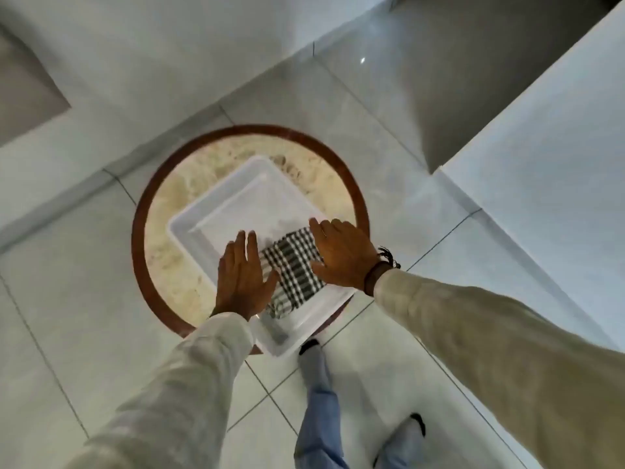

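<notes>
Two flat hands, one checked cloth
My left hand [241, 277] and right hand [341, 255] press, fingers straight, on one folded woven cloth [292, 270] in one square white plastic tray [189, 228].

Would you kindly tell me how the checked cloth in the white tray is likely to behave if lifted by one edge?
The checked cloth lies folded flat under the left hand and right hand, so it would probably droop and unfold when lifted. It looks thin, so likely light and not fragile.
</notes>
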`<move>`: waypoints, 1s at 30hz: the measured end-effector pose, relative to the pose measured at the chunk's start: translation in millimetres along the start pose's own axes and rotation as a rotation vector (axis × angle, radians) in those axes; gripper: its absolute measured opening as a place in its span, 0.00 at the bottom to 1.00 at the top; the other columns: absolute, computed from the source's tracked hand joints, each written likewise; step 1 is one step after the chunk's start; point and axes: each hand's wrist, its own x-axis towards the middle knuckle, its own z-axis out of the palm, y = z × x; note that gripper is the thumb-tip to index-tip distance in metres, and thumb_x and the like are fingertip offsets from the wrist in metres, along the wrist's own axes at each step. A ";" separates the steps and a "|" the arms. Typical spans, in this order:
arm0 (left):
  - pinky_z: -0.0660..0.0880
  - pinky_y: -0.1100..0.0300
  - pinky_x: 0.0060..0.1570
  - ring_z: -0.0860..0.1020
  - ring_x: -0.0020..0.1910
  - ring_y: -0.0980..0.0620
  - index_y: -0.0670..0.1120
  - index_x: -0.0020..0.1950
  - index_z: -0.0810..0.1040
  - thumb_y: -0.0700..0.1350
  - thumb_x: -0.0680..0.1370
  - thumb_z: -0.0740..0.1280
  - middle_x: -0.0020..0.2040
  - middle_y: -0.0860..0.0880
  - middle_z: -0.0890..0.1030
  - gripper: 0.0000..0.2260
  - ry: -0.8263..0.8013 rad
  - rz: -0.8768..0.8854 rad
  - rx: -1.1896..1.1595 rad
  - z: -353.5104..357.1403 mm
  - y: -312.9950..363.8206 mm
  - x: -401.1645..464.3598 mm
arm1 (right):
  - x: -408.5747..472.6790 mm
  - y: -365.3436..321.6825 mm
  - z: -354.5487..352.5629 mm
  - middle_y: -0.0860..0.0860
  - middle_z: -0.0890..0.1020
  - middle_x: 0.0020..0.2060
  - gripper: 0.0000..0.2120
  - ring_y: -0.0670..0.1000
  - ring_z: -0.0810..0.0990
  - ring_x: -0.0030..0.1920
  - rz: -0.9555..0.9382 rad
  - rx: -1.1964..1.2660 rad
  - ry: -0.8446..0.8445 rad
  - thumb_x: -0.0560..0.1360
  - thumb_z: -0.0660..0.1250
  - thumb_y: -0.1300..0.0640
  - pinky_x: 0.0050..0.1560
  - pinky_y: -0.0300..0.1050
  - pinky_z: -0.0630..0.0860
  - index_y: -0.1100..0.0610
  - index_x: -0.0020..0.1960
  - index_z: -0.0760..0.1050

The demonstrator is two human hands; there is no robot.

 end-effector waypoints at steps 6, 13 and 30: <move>0.74 0.42 0.71 0.72 0.73 0.36 0.40 0.83 0.57 0.52 0.82 0.66 0.76 0.37 0.70 0.34 -0.056 -0.140 0.030 63.8 -14.5 37.8 | 37.3 -30.5 80.0 0.65 0.71 0.76 0.36 0.66 0.76 0.69 0.202 0.138 -0.143 0.81 0.59 0.59 0.68 0.60 0.78 0.68 0.84 0.50; 0.74 0.40 0.66 0.78 0.65 0.36 0.41 0.74 0.68 0.44 0.80 0.68 0.68 0.39 0.78 0.24 -0.020 -0.080 -0.098 90.5 -20.7 57.1 | 60.3 -43.5 110.5 0.63 0.79 0.64 0.26 0.65 0.80 0.62 0.451 0.487 -0.089 0.76 0.67 0.65 0.61 0.58 0.78 0.66 0.73 0.67; 0.85 0.45 0.54 0.87 0.44 0.45 0.44 0.51 0.83 0.51 0.84 0.62 0.43 0.45 0.89 0.14 -0.602 -0.251 -1.266 32.5 213.0 -33.4 | -179.5 105.0 0.2 0.67 0.84 0.65 0.19 0.68 0.83 0.67 0.605 1.666 -0.138 0.70 0.79 0.71 0.73 0.64 0.78 0.57 0.56 0.79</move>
